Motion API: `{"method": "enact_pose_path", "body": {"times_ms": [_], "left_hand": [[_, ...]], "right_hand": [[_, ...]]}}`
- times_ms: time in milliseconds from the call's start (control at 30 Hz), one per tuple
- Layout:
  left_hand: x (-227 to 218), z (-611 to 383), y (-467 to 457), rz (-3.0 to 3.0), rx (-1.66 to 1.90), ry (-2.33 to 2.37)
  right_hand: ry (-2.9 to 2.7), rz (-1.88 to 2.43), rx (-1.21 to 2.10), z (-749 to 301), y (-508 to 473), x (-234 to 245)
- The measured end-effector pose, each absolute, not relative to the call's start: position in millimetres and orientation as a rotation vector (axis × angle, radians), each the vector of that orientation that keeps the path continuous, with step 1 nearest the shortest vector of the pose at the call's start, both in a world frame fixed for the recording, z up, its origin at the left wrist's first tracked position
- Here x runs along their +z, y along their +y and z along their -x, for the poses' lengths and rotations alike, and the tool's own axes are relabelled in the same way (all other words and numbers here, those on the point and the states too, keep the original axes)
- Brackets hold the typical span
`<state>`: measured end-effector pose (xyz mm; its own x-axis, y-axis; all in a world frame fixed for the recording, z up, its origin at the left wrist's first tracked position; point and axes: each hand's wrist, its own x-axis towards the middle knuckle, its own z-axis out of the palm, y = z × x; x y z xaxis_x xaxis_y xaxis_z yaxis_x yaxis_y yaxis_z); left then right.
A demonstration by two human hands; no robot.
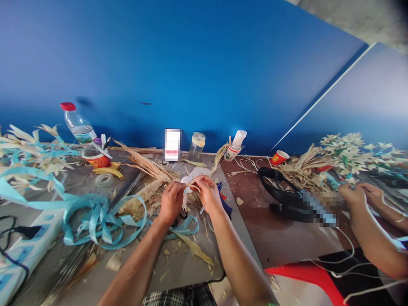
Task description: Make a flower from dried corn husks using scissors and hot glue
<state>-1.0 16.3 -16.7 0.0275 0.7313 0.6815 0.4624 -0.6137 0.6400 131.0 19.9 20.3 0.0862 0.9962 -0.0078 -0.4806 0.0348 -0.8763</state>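
Note:
My left hand [171, 200] and my right hand [208, 194] are close together above the grey table [178, 263], both pinched on a pale dried husk strip [190, 183] stretched between their fingertips. A short end of the strip hangs down between the hands. Under them lie loose dried husks [149, 170] and a tangle of light-blue ribbon [95, 216].
A water bottle [77, 123], red cup [97, 159], tape roll [104, 179], glass jar [196, 146] and paper cup [232, 152] stand along the blue wall. A power strip [25, 242] lies at left. On the right, another person's hands [360, 195] work by a black bag [283, 195] and husk flowers [347, 155].

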Motion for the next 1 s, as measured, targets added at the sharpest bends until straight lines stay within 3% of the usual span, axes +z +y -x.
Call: {"method": "enact_pose_path", "body": {"times_ms": [767,1000], "left_hand": [[-13,-1,13,-2.082,1.557,1.221],[-16,5,18,-1.881,1.505,1.341]], "right_hand": [[-0.363,0.680,1.912,-138,23,14],[-0.454,0.660,1.658,-162,25,32]]}}
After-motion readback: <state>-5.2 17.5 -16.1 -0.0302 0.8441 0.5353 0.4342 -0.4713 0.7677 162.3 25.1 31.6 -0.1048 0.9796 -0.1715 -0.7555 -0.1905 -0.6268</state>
